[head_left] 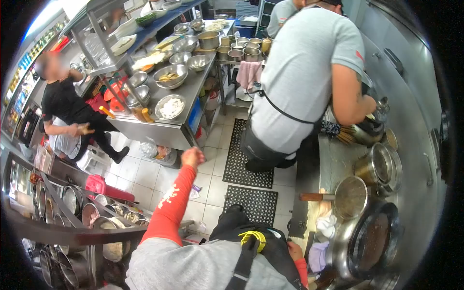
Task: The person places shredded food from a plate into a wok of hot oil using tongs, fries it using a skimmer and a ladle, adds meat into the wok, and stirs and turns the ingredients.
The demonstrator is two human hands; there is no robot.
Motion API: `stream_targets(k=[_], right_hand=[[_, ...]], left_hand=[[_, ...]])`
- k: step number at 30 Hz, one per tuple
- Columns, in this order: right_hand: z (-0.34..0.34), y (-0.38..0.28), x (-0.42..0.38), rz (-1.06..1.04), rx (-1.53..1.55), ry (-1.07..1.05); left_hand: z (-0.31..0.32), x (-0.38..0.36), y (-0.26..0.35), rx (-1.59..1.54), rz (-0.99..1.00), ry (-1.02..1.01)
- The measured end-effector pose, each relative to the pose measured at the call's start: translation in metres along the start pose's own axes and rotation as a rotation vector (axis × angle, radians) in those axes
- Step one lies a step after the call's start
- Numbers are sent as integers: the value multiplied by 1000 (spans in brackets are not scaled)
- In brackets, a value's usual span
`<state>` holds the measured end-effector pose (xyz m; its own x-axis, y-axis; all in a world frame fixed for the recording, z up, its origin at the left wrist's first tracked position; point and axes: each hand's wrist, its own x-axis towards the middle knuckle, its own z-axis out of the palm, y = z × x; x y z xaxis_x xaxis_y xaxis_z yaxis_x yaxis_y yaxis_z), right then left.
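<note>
- While the left grip (pixel 194 157) is curled inward near frame centre, nothing visible in it, I cannot tell whether the right grip (pixel 296 250), lower right, pinches anything.
- Just beside that, the purple cloth (pixel 318 256) looks soft, light; best taken by a bunched fold.

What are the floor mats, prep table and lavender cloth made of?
Floor mats: likely rubber, matte black, perforated all over.
Prep table: probably stainless steel, satin grey with soft reflections.
Lavender cloth: woven or knit fabric, matte and crumpled; fibre can't be told.
</note>
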<state>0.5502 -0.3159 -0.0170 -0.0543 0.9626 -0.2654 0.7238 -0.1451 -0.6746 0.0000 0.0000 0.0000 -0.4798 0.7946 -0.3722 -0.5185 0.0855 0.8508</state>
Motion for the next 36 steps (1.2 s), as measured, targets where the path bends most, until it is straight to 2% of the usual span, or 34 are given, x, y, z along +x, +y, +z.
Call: stream_targets(k=[1, 2, 3, 4, 5, 6, 9, 10, 12, 15, 16, 18, 21, 22, 24, 26, 27, 29, 30, 31, 35, 36], right_hand=[[-18, -7, 7, -28, -25, 50], [-33, -12, 9, -49, -48, 101], [26, -76, -1, 61, 62, 4], [18, -86, 16, 111, 71, 3], [14, -92, 37, 155, 82, 5], [13, -70, 46, 201, 41, -38], [6, -102, 57, 302, -68, -180], [14, -91, 58, 322, -79, -186], [54, -29, 40, 324, -88, -173], [149, 132, -7, 207, -86, -87], [189, 195, -27, 87, -98, -26], [130, 97, 4, 333, -107, -74], [101, -15, 10, 477, 10, -8], [95, -40, 5, 504, 75, 34], [59, -87, -8, 478, 226, 182], [26, -116, -33, 519, 328, 229], [6, -134, -67, 562, 453, 307], [11, -120, -106, 685, 870, 354], [8, -122, -139, 733, 890, 352], [7, -121, -177, 782, 914, 351], [50, -69, -328, 1251, 949, 197], [79, -32, -363, 1093, 699, 147]], left_hand=[[14, -6, 0, -23, 3, -4], [26, -3, 13, -41, 64, 108], [-40, 37, 76, 47, 113, 186], [-36, 67, 87, -2, 112, 217], [-27, 97, 95, -54, 114, 245], [-16, 117, 92, -84, 85, 248], [-33, 173, 106, -41, 20, 301], [-39, 182, 110, -16, 51, 308], [-45, 183, 115, -3, 70, 318], [-56, 180, 105, -47, 125, 306], [-61, 175, 102, -57, 155, 295], [-77, 161, 89, -16, 154, 169], [-66, 97, 73, 64, -14, -317], [-22, 38, 80, 63, -37, -390], [-12, 32, 44, 198, -147, -658], [22, 17, 11, 313, -272, -823], [46, -26, 1, 235, -367, -927], [98, -60, -25, 307, -440, -1097], [122, -92, -32, 297, -566, -1175], [140, -121, -36, 325, -586, -1247], [190, -235, -51, 410, -666, -1469], [199, -259, -57, 405, -696, -1496]])
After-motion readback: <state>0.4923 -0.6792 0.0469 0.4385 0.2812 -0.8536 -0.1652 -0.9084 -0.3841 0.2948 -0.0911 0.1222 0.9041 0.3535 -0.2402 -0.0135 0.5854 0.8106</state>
